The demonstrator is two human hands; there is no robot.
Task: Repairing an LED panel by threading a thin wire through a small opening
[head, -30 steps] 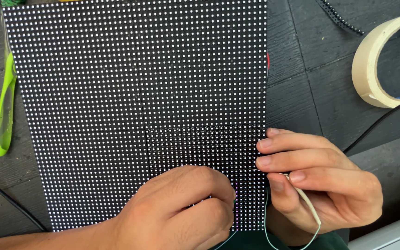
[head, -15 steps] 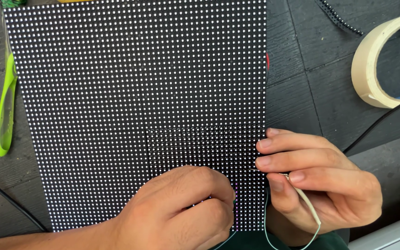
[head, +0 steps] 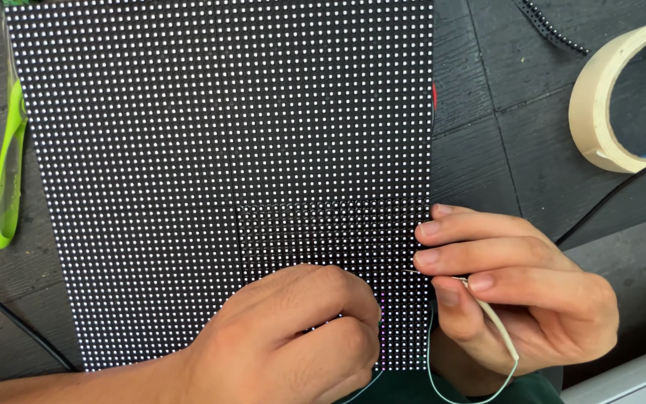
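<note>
**Head view: thin wire worked at panel's lower right edge**

Right hand (head: pixel 517 295) pinches a thin pale wire (head: pixel 499 337) against the dotted black panel (head: pixel 218 150), near the workbench (head: pixel 502 142) front edge. Left hand (head: pixel 293 337) rests curled on the panel; what it grips, cannot tell. Risk: a slip could scratch the dots. Cream tape roll (head: pixel 600 105) sits at far right corner; no labels visible.

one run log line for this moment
left hand: resting on black dotted LED panel | right hand: pinching thin pale wire at panel edge
</note>
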